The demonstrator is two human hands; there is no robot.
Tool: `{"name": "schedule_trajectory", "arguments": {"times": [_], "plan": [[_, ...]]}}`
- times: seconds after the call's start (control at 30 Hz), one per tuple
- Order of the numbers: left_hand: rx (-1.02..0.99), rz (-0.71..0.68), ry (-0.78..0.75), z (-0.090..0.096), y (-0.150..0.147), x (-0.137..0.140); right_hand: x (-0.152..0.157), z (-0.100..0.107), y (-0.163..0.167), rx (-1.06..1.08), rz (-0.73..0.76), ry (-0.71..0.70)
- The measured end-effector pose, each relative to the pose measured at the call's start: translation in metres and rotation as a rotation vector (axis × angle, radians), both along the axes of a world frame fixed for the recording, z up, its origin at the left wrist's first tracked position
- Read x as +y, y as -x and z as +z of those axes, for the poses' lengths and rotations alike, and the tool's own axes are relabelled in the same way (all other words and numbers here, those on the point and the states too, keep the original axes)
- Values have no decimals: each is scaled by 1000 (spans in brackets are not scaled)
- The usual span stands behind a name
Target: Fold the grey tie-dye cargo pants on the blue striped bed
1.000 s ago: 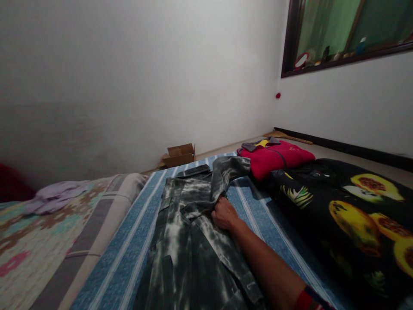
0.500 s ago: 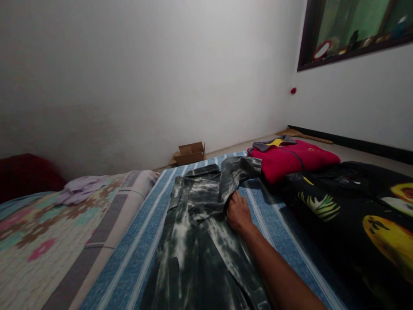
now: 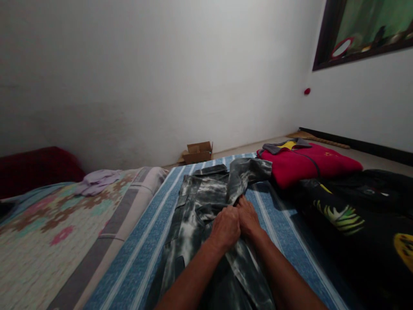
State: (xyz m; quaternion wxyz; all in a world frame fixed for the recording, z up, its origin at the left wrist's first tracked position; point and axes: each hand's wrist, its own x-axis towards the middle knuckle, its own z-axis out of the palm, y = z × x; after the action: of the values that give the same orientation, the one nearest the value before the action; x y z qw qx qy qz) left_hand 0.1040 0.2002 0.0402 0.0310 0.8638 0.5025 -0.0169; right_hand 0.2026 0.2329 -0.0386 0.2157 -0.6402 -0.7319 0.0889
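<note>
A grey-green tie-dye garment (image 3: 198, 202) lies spread lengthways on a blue striped sheet (image 3: 145, 254). My left hand (image 3: 226, 228) and my right hand (image 3: 249, 217) rest side by side on its middle, fingers curled down into the cloth where a folded sleeve (image 3: 247, 174) crosses the body. Both forearms reach in from the bottom edge. Whether the fingers pinch the fabric or only press it is hidden.
A folded red top with a grey and yellow collar (image 3: 306, 161) lies to the right. A black fruit-print cloth (image 3: 355, 215) sits nearer on that side. A flowered quilt (image 3: 51, 232) and a lilac cloth (image 3: 97, 178) are on the left. A cardboard box (image 3: 198, 151) stands by the wall.
My left hand has come into view and settled on the garment beside my right hand. The view has swung to the left, so everything has shifted rightward in the picture.
</note>
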Motion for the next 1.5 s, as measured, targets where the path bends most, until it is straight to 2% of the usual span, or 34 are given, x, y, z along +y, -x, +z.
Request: {"name": "schedule_trajectory", "arguments": {"times": [0.1,0.27,0.43,0.67,0.8,0.9,1.0,1.03,1.1,1.2,1.3,1.4,1.5], "plan": [[-21,56,-29,-11,-3,5,0,-2,-1,3,43,33],[-39,78,-28,-23,4,-6,-2,1,-2,17,29,87],[-36,-6,1,-29,16,-21,-7,2,-2,32,38,45],[-204,-105,-74,-49,38,-43,-2,-16,-6,-23,49,2],[-327,-159,-98,-44,57,-41,2,-26,-11,-51,75,-56],[-395,12,-241,-28,81,-22,5,-34,-14,-76,86,-76],[-360,350,-362,-18,107,9,9,-42,-18,-91,103,-84],[-320,455,-346,-19,114,19,9,-44,-20,-90,104,-90],[-237,560,-227,-27,123,33,10,-48,-22,-81,112,-109],[-163,528,-63,-50,122,38,10,-51,-24,-45,136,-156],[-145,456,-84,-70,116,31,7,-52,-24,35,143,-202],[-159,421,-87,-76,113,26,4,-48,-27,161,121,-185],[-189,403,-87,-75,114,26,2,-40,-36,354,23,-71]]}}
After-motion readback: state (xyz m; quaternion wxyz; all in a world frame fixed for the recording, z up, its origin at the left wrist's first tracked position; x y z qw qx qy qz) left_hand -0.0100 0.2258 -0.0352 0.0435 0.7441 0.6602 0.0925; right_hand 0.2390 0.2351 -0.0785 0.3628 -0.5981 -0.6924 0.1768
